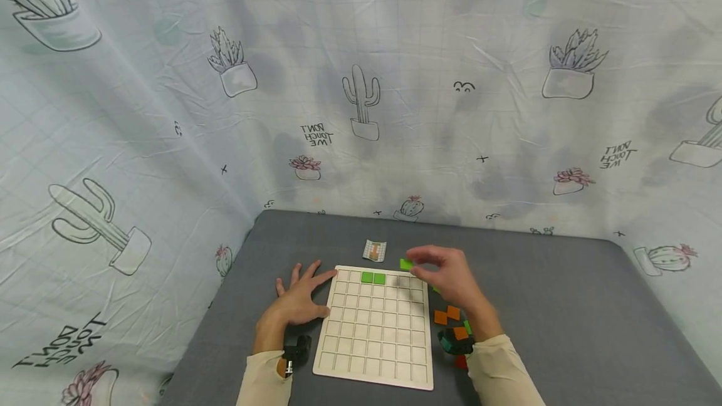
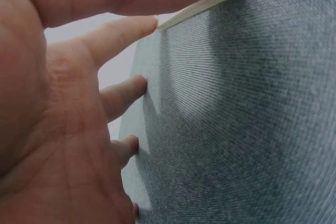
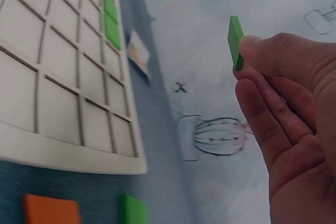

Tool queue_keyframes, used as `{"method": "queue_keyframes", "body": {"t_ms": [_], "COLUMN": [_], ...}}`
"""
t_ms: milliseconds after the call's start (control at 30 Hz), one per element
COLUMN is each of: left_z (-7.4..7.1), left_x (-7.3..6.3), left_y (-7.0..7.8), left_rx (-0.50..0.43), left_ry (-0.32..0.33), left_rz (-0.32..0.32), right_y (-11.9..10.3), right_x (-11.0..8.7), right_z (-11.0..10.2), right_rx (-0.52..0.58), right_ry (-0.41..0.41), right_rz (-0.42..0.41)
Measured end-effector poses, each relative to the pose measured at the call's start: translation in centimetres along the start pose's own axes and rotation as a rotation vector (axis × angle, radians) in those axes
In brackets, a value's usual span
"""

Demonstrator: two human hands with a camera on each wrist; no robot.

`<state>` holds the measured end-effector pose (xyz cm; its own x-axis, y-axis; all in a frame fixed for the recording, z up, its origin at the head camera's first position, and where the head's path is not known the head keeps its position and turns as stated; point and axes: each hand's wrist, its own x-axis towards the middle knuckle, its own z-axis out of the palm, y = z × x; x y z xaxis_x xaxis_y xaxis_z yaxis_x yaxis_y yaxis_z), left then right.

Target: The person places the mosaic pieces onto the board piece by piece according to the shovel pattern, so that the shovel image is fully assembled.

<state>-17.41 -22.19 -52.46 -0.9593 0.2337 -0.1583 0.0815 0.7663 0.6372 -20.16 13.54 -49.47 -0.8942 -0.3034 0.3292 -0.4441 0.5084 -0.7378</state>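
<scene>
The right hand (image 1: 442, 271) pinched a green tile (image 1: 405, 264), raised near the far edge of the pale board (image 1: 372, 331). The left hand (image 1: 301, 302), fingers spread wide, touched the board's left edge. Two other green tiles (image 1: 367, 277) (side by side) sat in its far row; orange tiles (image 1: 440, 317) lay rightward.

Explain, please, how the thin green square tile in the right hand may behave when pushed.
The thin green square tile is probably stiff, its edges being straight. It seems light, as the right hand holds it in a simple pinch. Its flat faces suggest sliding rather than rolling.
</scene>
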Motion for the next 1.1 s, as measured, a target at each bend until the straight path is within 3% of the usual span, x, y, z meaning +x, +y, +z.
{"method": "queue_keyframes", "body": {"t_ms": [167, 433, 833, 1100], "left_z": [0.0, -0.1, -0.1, 0.0], "left_x": [0.0, -0.1, 0.0, -0.1], "left_y": [0.0, 0.1, 0.4, 0.2], "left_rx": [0.005, 0.006, 0.011, 0.013], "left_ry": [0.002, -0.008, -0.004, 0.002], "left_rz": [-0.001, -0.006, -0.014, -0.007], "right_y": [0.9, 1.9, 3.0, 2.8], "right_x": [0.1, 0.0, 0.2, 0.2], "right_z": [1.5, 3.1, 4.4, 5.0], "right_rx": [0.037, 0.102, 0.082, 0.047], "right_ry": [-0.002, -0.056, -0.097, -0.095], "right_rz": [0.001, 0.070, 0.064, 0.112]}}
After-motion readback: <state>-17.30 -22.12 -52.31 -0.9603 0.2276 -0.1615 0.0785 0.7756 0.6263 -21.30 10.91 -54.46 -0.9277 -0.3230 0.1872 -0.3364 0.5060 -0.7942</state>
